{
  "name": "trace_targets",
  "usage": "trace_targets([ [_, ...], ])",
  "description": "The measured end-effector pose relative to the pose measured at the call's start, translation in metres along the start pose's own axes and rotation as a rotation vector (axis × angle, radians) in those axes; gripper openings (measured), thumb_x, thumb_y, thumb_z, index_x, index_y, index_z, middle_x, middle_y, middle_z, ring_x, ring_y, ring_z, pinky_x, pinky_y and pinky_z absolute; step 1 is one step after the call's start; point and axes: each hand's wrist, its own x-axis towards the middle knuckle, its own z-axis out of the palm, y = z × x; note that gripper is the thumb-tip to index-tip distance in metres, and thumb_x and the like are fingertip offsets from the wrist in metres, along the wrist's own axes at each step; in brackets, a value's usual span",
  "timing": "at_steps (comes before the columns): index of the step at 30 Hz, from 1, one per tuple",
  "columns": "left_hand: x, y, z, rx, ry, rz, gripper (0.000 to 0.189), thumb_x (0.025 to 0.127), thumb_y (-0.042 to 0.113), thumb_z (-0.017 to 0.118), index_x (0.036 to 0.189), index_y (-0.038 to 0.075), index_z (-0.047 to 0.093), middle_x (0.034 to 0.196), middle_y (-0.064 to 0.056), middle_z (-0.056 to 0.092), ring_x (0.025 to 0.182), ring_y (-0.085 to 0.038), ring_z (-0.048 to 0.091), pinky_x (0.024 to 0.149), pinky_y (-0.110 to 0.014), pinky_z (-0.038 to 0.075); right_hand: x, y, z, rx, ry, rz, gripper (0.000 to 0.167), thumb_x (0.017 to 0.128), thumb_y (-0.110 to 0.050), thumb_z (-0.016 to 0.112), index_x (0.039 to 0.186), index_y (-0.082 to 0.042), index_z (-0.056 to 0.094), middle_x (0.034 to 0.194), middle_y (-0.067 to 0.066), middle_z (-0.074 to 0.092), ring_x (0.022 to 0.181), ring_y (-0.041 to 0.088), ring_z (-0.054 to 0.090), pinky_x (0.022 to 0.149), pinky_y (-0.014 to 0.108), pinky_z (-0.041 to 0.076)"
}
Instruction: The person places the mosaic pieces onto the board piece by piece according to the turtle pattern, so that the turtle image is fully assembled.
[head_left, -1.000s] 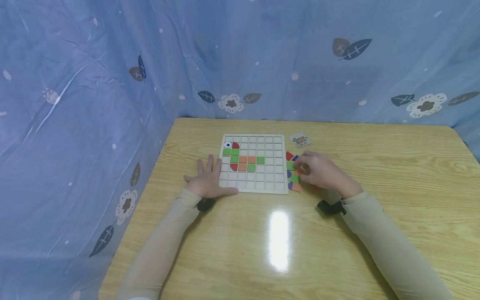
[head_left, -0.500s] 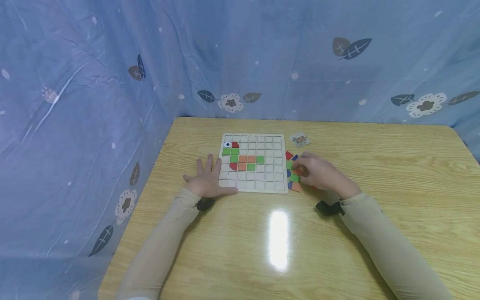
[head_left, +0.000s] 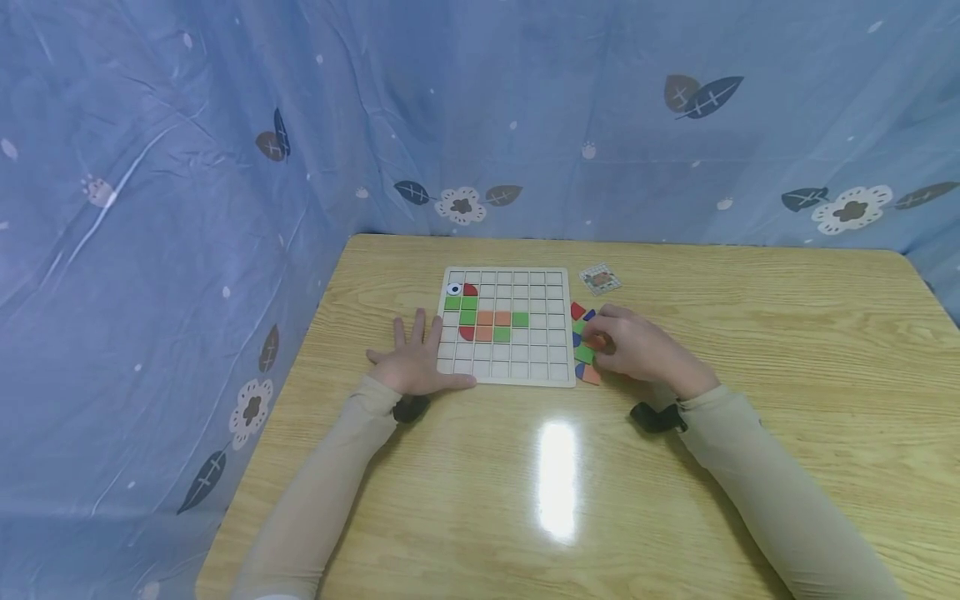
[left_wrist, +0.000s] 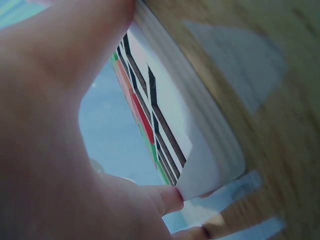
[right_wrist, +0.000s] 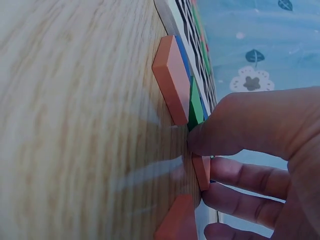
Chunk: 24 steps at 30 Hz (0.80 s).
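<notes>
A white grid board [head_left: 532, 354] lies on the table, with green, orange and red tiles and a round eye tile [head_left: 454, 289] set in its cells. My left hand [head_left: 408, 367] is spread flat at the board's front left corner, thumb along the front edge. In the left wrist view the board's corner [left_wrist: 215, 165] shows between thumb and fingers. My right hand [head_left: 633, 343] is over the loose tiles right of the board. Its thumb and bent fingers pinch an orange tile [right_wrist: 201, 171]; a green tile [right_wrist: 195, 107] is right at the thumb tip.
A small pattern card [head_left: 600, 279] lies beyond the loose tiles. Nearby are a red tile [head_left: 577, 311], blue pieces and another orange tile [head_left: 592, 376]. In the right wrist view an orange-red tile [right_wrist: 179, 220] lies near the fingers. A blue patterned curtain [head_left: 525, 125] hangs behind the table.
The green and blue loose tiles by my right hand have shifted slightly left, toward the board. The right hand has moved only a little; the left hand has stayed put.
</notes>
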Motion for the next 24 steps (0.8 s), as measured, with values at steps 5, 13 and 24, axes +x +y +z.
trace_targets([
  [5, 0.000, 0.000, 0.000, 0.002, -0.005, 0.002, 0.129, 0.081, 0.088, 0.057, 0.169, 0.014, 0.001, 0.175, -0.017, -0.010, 0.157, -0.055, -0.008, 0.097, -0.093, 0.023, 0.000, 0.001, 0.001, 0.000, -0.004, 0.002, 0.019, 0.083, 0.004, 0.072, 0.094, -0.011, 0.072, 0.086, 0.004, 0.055, 0.080, 0.017, 0.047, 0.070, 0.033, 0.042],
  [13, 0.000, 0.000, 0.001, 0.000, -0.002, 0.000, 0.129, 0.080, 0.089, 0.058, 0.169, 0.014, 0.000, 0.175, -0.017, -0.010, 0.157, -0.054, -0.008, 0.098, -0.093, 0.022, -0.001, 0.001, 0.002, 0.004, 0.008, 0.029, 0.020, 0.082, 0.005, 0.071, 0.096, -0.008, 0.075, 0.090, 0.006, 0.056, 0.083, 0.019, 0.049, 0.071, 0.034, 0.044],
  [24, 0.000, 0.000, 0.000, -0.016, -0.005, -0.006, 0.129, 0.080, 0.087, 0.059, 0.169, 0.014, 0.001, 0.175, -0.016, -0.010, 0.158, -0.053, -0.009, 0.099, -0.093, 0.020, 0.011, -0.012, 0.002, 0.017, 0.127, 0.002, 0.010, 0.086, 0.000, 0.072, 0.093, -0.006, 0.074, 0.095, 0.006, 0.060, 0.083, 0.020, 0.052, 0.073, 0.035, 0.048],
])
